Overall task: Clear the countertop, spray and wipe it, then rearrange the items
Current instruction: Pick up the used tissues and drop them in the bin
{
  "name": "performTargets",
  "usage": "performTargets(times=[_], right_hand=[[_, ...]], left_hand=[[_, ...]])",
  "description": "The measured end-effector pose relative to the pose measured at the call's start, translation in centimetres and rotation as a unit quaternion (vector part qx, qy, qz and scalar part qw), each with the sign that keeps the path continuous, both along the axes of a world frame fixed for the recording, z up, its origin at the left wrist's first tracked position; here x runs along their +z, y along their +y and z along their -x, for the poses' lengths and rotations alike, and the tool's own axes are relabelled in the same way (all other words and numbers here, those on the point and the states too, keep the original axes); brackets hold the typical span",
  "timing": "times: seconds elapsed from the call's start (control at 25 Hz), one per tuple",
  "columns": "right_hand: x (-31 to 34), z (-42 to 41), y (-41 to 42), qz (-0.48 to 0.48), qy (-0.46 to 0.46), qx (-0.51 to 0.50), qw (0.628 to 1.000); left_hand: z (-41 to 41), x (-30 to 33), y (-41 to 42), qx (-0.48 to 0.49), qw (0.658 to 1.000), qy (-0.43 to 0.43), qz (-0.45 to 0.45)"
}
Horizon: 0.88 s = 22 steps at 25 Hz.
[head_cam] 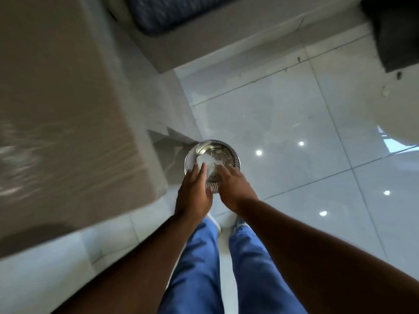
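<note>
A round steel bin [235, 155] stands on the floor by the corner of the beige countertop [68, 109]. Crumpled white paper [207, 160] lies in its mouth. Both my hands are over the bin's near rim. My left hand [195, 191] has its fingers stretched out, and their tips touch the paper. My right hand [233, 186] reaches in from the right with its fingers pointing at the paper, and I see nothing gripped in it. The near side of the bin is hidden under my hands.
The countertop fills the left of the view and is blurred by motion. Glossy white floor tiles [294, 132] spread to the right. A dark blue cushion [172, 12] lies at the top, and a dark box [399, 37] is at the top right. My legs in blue trousers [204, 268] stand below.
</note>
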State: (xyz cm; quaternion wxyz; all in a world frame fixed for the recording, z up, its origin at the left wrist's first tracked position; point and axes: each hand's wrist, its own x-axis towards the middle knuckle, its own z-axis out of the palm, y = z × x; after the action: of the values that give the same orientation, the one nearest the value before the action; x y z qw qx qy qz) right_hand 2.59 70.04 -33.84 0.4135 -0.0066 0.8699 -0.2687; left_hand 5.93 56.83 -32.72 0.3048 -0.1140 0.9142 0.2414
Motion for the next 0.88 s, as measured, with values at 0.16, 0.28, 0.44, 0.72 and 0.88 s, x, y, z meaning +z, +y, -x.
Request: performTargets(times=[0.16, 0.28, 0.44, 0.72, 0.88], right_hand=[[14.1, -2.8, 1.7, -0.063, 0.159, 0.192, 0.966], [22.8, -4.3, 1.2, -0.047, 0.249, 0.246, 0.936], [30.3, -5.9, -2.3, 0.019, 0.35, 0.311, 0.883], [37.9, -4.0, -13.6, 0.05, 0.424, 0.336, 0.839], [39.4, -2.8, -20.2, 0.058, 0.429, 0.321, 0.843]], left_hand=[[-3.7, 13.6, -0.7, -0.072, 0.994, 0.061, 0.057], [-7.0, 21.3, -2.6, -0.053, 0.986, 0.116, 0.107], [-11.3, 27.8, -6.3, 0.001, 0.965, 0.193, 0.179], [-11.9, 35.8, -17.9, 0.138, 0.911, 0.272, 0.277], [-10.5, 38.0, -25.7, 0.181, 0.889, 0.292, 0.303]])
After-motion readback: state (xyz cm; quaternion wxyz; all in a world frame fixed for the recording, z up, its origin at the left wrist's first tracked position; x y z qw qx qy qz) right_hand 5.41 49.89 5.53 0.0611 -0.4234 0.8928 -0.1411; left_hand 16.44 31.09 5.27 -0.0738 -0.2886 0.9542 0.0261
